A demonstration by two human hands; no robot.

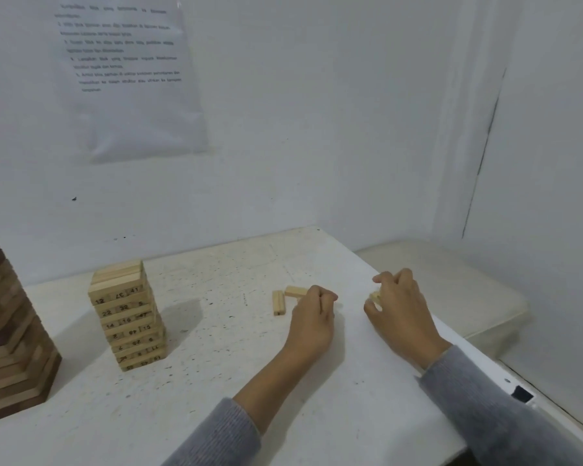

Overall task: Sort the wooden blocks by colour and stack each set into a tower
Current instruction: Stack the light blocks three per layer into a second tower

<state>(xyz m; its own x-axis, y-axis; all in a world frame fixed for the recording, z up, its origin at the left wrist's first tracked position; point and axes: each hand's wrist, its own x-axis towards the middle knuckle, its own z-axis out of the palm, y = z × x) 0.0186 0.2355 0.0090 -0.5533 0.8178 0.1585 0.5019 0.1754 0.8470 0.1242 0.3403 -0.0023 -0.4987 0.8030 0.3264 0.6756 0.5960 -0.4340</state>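
A tower of light numbered wooden blocks [128, 317] stands on the white table [216, 381], left of centre. A taller tower of darker brown blocks [7, 331] rises at the left edge, partly cut off. Two loose light blocks lie mid-table: one upright-lying block [278, 302] and one block [295, 291] just beyond my left hand. My left hand [312, 319] is curled with its fingertips at that second block; what it holds is hidden. My right hand [399, 307] grips a light block [375, 296] between thumb and fingers.
A white wall runs behind the table, with a printed paper sheet [128, 72] taped at upper left. A cream cushioned surface [468, 290] sits lower, to the right of the table edge. The table's right edge runs diagonally under my right forearm.
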